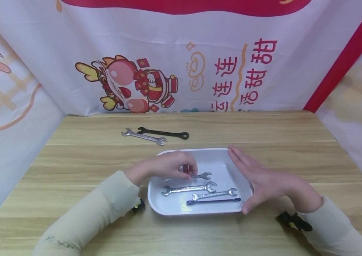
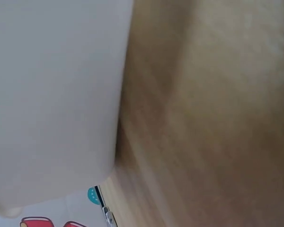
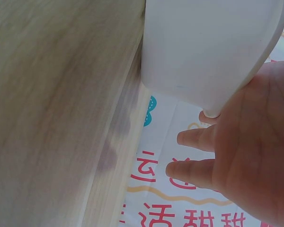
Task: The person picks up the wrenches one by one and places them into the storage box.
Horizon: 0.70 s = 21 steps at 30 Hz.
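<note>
In the head view a white tray [image 1: 171,209] holds several open-end wrenches. My left hand [image 1: 174,165] reaches over the tray's left side, its fingers curled and pinching a silver wrench [image 1: 204,175] whose other end is hidden beneath the hand. In front of it lie a larger silver wrench [image 1: 187,189], a shorter silver wrench [image 1: 216,194] and a dark blue wrench [image 1: 213,201]. My right hand [image 1: 265,181] spreads along the tray's right end, touching the rim with straight fingers. The right wrist view shows this right hand [image 3: 251,146] against the tray's outer wall [image 3: 199,52].
Behind the tray, a silver double-ended wrench [image 1: 143,136] and a black wrench [image 1: 164,133] lie close together on the wooden table [image 1: 88,160]. A printed cloth [image 1: 168,42] hangs along the table's back edge, with more cloth at both sides.
</note>
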Each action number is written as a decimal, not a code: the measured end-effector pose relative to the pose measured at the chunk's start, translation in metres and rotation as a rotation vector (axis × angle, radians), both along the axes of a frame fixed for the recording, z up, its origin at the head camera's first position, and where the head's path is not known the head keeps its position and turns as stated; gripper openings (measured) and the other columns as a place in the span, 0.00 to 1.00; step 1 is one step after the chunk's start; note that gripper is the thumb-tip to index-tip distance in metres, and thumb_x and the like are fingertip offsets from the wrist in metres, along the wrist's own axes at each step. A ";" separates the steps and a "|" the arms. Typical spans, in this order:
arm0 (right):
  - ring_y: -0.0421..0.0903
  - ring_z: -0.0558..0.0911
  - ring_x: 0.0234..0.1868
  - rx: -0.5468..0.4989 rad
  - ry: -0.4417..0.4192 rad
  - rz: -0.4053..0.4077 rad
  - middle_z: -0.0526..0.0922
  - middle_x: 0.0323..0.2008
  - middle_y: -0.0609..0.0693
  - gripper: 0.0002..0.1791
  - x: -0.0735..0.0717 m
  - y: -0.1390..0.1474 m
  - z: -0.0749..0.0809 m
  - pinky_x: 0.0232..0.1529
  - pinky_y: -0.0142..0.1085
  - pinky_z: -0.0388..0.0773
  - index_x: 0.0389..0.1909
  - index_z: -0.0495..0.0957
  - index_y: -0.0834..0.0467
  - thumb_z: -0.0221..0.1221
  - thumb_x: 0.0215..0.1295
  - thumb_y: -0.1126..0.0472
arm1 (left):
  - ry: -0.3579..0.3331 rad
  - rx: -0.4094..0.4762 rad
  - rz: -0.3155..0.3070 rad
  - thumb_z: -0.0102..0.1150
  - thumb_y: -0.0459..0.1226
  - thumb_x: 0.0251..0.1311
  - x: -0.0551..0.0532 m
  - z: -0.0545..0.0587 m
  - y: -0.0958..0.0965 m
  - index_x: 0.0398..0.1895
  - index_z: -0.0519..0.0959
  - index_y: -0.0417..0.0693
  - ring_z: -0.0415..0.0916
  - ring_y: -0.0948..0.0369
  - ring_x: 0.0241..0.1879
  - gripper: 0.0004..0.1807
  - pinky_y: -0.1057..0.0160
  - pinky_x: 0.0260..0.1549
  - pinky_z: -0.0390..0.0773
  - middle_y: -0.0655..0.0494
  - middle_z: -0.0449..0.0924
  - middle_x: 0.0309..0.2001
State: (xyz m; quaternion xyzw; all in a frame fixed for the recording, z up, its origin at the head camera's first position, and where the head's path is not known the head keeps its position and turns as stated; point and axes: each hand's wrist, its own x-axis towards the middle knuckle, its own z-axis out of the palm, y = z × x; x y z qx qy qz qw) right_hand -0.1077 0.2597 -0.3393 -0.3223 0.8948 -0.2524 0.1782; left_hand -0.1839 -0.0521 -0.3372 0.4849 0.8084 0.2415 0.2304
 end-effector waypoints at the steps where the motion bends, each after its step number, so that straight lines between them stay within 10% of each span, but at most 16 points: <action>1: 0.66 0.36 0.79 0.000 0.000 0.000 0.25 0.80 0.57 0.81 0.000 0.000 0.000 0.70 0.70 0.47 0.79 0.27 0.55 0.77 0.38 0.36 | 0.012 -0.016 0.003 0.66 0.35 0.61 0.000 0.000 0.001 0.42 0.83 0.52 0.76 0.69 0.38 0.07 0.69 0.43 0.79 0.62 0.82 0.37; 21: 0.67 0.34 0.78 -0.014 0.006 0.016 0.21 0.79 0.55 0.81 -0.001 0.001 -0.002 0.70 0.70 0.46 0.79 0.26 0.56 0.77 0.38 0.35 | 0.079 -0.142 0.019 0.67 0.38 0.60 0.000 -0.008 0.004 0.39 0.84 0.58 0.74 0.70 0.35 0.05 0.70 0.40 0.76 0.69 0.79 0.32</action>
